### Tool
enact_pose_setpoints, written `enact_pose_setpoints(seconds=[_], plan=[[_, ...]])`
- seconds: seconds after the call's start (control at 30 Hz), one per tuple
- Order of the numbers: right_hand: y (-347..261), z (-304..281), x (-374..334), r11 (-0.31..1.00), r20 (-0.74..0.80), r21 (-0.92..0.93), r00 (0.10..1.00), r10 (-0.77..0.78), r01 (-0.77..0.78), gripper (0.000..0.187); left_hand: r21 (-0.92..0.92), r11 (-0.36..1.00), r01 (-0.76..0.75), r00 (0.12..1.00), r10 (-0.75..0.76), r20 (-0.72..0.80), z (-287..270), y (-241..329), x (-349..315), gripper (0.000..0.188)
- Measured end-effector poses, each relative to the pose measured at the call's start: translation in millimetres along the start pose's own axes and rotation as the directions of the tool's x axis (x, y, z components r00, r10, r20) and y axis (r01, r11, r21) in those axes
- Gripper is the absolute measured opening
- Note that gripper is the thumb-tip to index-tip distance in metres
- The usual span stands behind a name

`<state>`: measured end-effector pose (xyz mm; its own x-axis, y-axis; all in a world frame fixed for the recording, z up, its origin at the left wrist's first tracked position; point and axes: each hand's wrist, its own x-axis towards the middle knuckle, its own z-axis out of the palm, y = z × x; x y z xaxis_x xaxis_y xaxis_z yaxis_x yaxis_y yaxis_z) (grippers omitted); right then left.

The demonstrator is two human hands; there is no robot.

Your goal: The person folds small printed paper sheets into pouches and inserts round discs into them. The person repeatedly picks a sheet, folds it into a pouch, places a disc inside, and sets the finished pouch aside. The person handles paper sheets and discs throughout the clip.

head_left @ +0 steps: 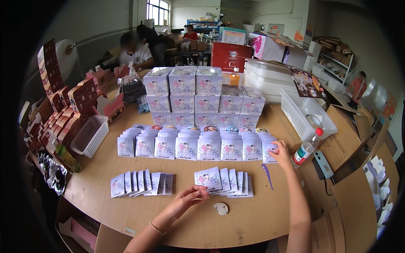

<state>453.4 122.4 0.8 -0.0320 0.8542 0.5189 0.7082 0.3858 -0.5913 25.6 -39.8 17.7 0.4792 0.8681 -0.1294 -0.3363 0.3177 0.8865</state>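
Note:
My right hand [280,152] is closed on the upper part of a lilac flat packet [269,157], at the right end of a long row of stacked packets [209,145]. Below, my left hand [189,199] has its fingers curled at the lower edge of a tilted lilac packet [209,178], seemingly pinching it. That packet lies at the left end of a fanned group [239,185]. A second fan of packets [141,183] rests to the left. Near my left hand is a small white round piece [220,208]. A thin purple strip [267,176] lies below my right hand.
Stacked lilac boxes [183,97] stand behind the row. At right are a clear bottle with a red cap [307,149], a power bank-like block with a cable [322,164] and a white basket [308,114]. Left are another basket [90,135] and a green bottle [66,156]. People work farther back.

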Motion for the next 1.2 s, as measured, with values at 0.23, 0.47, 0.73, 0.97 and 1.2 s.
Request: enact_pose_setpoints(seconds=[0.23, 0.47, 0.73, 0.97, 1.2], plan=[[-116, 26, -10, 0.977, 0.190, -0.024, 0.960, -0.204, 0.212, 0.021, 0.127, 0.991, -0.035, 0.978, 0.060, -0.200, -4, -14, 12, 0.027], [-222, 116, -27, 0.869, 0.661, -0.234, 0.727, -0.186, 0.436, 0.055, 0.180, 0.981, -0.076, 0.957, 0.123, -0.264, -4, -12, 9, 0.049], [-278, 104, -40, 0.968, 0.620, -0.039, 0.766, -0.172, 0.249, 0.029, 0.232, 0.943, -0.239, 0.874, 0.313, -0.371, -17, -17, 13, 0.063], [-263, 112, -120, 0.701, 0.411, 0.648, 0.912, 0.007, -0.298, 0.008, 0.760, 0.555, -0.339, 0.780, 0.617, -0.103, 4, 25, -16, 0.010], [-229, 69, -159, 0.990, 0.338, -0.119, 0.934, 0.115, -0.079, 0.029, 0.915, -0.021, -0.403, 0.748, 0.568, 0.343, 9, 19, -19, 0.010]])
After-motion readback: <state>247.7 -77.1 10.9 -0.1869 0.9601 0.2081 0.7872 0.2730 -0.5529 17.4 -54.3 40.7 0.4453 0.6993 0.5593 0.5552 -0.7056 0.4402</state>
